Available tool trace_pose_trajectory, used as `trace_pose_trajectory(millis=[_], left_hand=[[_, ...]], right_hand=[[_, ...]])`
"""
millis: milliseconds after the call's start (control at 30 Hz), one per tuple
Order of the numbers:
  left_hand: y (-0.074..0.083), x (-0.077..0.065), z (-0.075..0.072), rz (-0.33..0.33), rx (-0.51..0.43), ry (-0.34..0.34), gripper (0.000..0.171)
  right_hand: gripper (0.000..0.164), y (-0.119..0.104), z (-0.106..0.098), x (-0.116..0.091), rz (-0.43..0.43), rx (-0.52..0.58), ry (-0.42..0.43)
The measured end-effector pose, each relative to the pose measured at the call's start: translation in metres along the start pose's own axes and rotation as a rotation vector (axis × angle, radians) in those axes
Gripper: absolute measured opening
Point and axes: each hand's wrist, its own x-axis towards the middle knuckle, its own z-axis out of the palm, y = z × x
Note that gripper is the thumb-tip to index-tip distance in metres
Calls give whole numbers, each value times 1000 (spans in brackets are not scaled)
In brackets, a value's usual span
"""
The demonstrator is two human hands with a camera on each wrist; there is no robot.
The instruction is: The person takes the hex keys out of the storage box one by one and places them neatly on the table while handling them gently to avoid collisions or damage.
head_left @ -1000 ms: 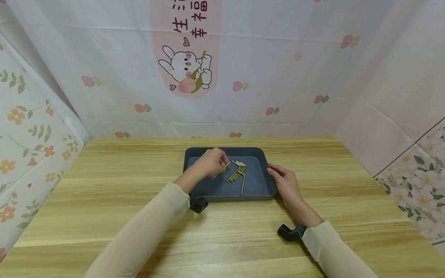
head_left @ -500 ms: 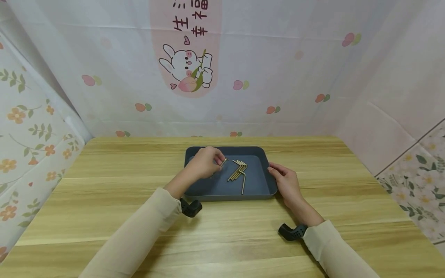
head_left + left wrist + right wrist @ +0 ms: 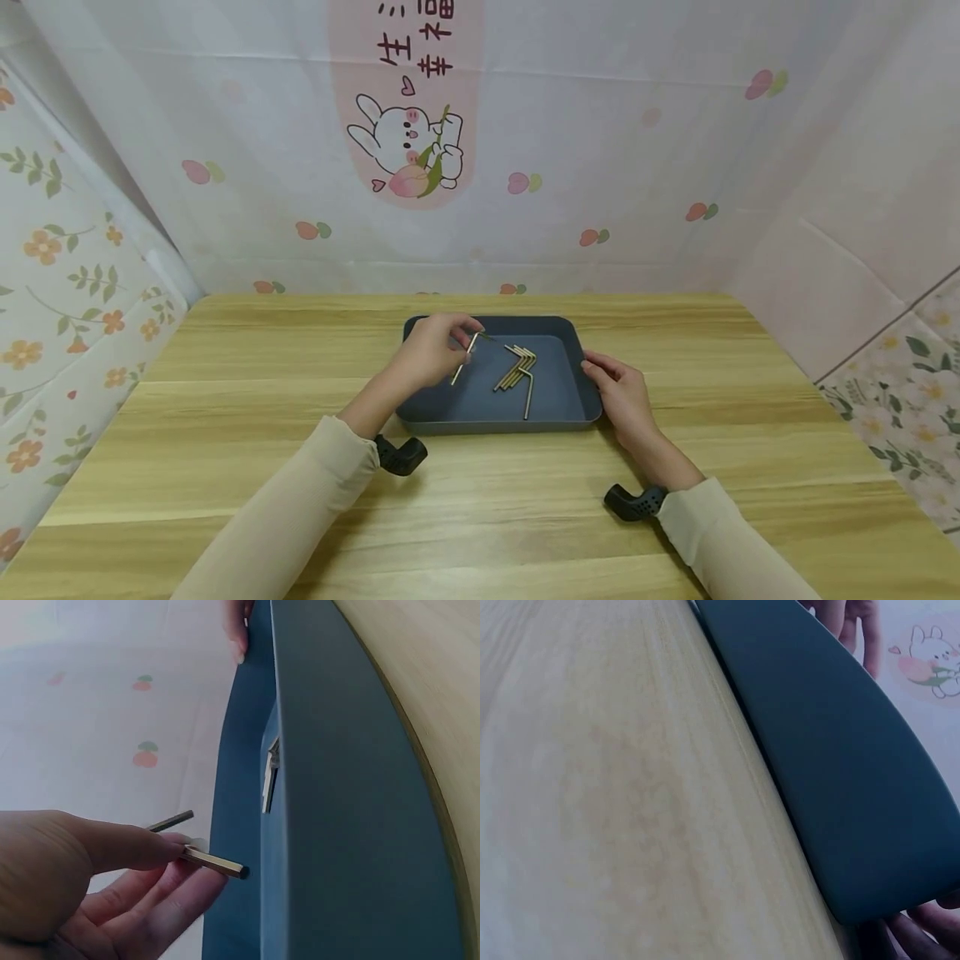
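My left hand (image 3: 429, 352) pinches a brass-coloured hex key (image 3: 457, 375) between thumb and fingers above the left part of a dark grey tray (image 3: 450, 412). In the left wrist view, one six-sided end of that hex key (image 3: 217, 862) points out past the fingertips. Several more L-shaped hex keys (image 3: 513, 372) lie nested side by side on the tray's floor, right of my left hand. One hex key (image 3: 529, 396) at the near side of this group points toward me. My right hand (image 3: 621, 396) grips the tray's right wall, its fingertips at the rim.
The tray stands on a wood-grain table (image 3: 262, 442), toward its far edge. Behind the table hangs a white curtain (image 3: 637, 167) with fruit prints and a rabbit drawing. Black wrist cameras (image 3: 401, 456) sit on both wrists.
My left hand has drawn left and raised its hex key away from the group, turning it so its bend shows. My right hand stays on the tray, which keeps its place.
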Motion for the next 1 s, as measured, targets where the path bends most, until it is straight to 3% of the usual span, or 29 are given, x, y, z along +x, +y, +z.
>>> trace_pose_trajectory(millis=[500, 767, 1000], left_hand=[[-16, -16, -12, 8, -113, 141, 41], [-27, -23, -18, -19, -208, 170, 42], [-30, -26, -24, -31, -228, 168, 43]], right_hand=[[45, -1, 0, 0, 15, 16, 0], [45, -1, 1, 0, 2, 9, -13], [45, -2, 0, -1, -8, -4, -8]])
